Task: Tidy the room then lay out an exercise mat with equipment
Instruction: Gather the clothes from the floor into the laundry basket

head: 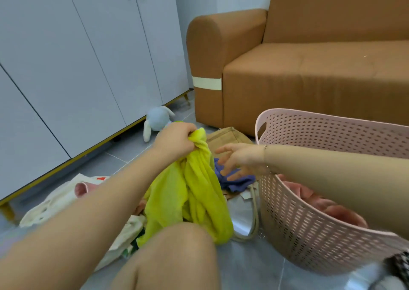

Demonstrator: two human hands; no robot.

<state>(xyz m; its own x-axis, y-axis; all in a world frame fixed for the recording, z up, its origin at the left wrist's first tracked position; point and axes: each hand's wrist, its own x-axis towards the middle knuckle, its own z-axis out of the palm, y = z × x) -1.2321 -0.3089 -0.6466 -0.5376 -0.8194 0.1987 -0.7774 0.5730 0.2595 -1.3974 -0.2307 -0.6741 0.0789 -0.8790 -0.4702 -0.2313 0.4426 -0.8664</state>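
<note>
Yellow-green towel [194, 192] hangs bunched from the person's left hand [174, 141], whose fingers are clenched around its top edge, just left of the pink laundry basket [309, 230]. Its long axis runs nearly vertical, gripped end up, loose end trailing onto the floor clutter beside a knee. The right hand [241, 161] reaches from over the basket rim toward the towel with fingers spread and relaxed, grasping nothing, above a purple cloth [236, 182]. Pink fabric already lies inside the basket. To do this step well, the free hand would likely gather the dangling lower half first, so the whole towel clears the rim and drops inside, not draped over the edge.
</note>
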